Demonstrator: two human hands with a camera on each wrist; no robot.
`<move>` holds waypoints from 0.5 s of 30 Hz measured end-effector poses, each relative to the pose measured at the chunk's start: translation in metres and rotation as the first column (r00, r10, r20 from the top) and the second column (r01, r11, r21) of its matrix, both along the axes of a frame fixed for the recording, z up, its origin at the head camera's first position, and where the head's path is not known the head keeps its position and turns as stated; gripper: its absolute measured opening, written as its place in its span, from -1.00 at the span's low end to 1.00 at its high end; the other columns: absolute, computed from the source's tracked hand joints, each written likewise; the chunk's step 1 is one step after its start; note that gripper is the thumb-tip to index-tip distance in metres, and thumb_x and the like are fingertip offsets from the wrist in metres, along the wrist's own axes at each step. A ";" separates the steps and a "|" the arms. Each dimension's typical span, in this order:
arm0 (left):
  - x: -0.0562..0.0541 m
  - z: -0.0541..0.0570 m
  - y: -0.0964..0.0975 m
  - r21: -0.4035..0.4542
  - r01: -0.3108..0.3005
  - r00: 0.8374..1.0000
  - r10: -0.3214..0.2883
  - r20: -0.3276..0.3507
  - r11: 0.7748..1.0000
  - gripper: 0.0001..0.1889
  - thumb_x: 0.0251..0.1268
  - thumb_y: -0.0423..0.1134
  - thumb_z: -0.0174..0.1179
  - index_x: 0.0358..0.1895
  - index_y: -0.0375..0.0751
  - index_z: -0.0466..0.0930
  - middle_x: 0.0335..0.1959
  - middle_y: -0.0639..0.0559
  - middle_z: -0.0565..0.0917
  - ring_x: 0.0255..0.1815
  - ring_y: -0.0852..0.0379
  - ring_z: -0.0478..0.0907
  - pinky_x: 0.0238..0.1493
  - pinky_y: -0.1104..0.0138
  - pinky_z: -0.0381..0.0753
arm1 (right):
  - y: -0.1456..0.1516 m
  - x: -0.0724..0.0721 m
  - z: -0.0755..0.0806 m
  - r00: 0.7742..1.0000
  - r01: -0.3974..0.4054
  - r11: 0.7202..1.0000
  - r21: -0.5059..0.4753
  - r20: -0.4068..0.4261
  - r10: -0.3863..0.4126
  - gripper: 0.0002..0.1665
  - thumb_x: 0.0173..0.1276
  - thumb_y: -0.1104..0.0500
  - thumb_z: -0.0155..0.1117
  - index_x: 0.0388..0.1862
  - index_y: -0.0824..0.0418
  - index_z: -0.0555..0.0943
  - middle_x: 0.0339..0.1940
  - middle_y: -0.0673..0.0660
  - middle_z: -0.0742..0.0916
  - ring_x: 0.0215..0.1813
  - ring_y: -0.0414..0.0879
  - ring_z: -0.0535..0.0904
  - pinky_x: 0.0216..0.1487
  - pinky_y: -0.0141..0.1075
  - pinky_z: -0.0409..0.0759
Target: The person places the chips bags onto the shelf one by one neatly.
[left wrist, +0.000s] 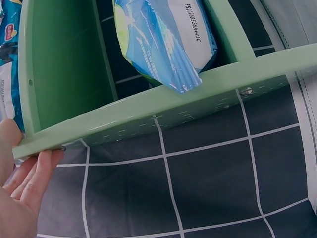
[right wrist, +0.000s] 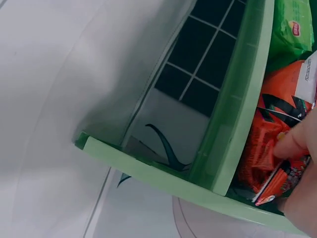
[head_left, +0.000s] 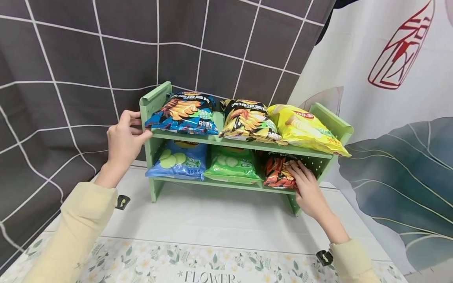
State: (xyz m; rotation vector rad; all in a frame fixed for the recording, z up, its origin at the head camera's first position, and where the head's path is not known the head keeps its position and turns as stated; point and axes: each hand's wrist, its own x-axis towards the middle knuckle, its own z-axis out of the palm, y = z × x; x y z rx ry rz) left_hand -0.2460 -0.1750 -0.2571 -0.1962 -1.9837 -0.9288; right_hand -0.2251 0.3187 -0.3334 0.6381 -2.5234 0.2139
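A green two-tier shelf holds several bags of chips. My left hand grips the shelf's left side panel, with the thumb at its front edge and the fingers on the outer face. On the lower tier, at the right end, sits a red chip bag. My right hand holds this bag by its right part; in the right wrist view a digit presses into its crinkled front, and the other fingertips are hidden there. Beside it are a green chip bag and a light blue chip bag.
On the upper tier lie a dark blue chip bag, a black-and-gold chip bag and a yellow chip bag, which overhangs the front edge. A white table with a flowered mat lies in front. A dark checked curtain hangs behind.
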 end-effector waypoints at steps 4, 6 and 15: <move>0.001 0.000 -0.001 0.006 -0.009 1.000 0.009 -0.006 1.000 -0.64 0.09 -0.43 0.26 -0.02 -0.44 0.48 -0.12 -0.33 0.71 -0.30 -0.22 0.72 -0.29 0.83 0.28 | 0.001 -0.001 -0.003 1.000 0.018 1.000 0.023 -0.013 -0.018 -0.13 0.12 0.46 0.09 0.46 0.38 0.11 0.48 0.38 0.23 0.50 0.35 0.00 0.40 0.19 0.04; 0.002 0.001 -0.001 0.000 -0.007 1.000 0.007 0.000 1.000 -0.64 0.11 -0.43 0.23 0.01 -0.44 0.48 -0.11 -0.34 0.71 -0.29 -0.23 0.72 -0.22 0.67 0.50 | 0.000 0.000 -0.003 0.999 0.023 0.999 0.034 -0.035 -0.022 -0.07 0.11 0.42 0.15 0.48 0.39 0.05 0.49 0.42 0.20 0.50 0.36 -0.02 0.42 0.17 0.02; 0.029 -0.012 0.001 -0.127 0.006 1.000 -0.006 0.003 0.992 -0.50 0.28 -0.46 0.06 0.31 -0.28 0.39 0.11 -0.35 0.60 -0.08 -0.32 0.65 -0.08 -0.09 0.57 | -0.027 0.034 0.000 0.984 -0.007 1.000 0.008 -0.177 0.008 -0.19 0.17 0.27 0.17 0.44 0.34 0.22 0.45 0.36 0.33 0.49 0.29 0.11 0.49 0.16 -0.04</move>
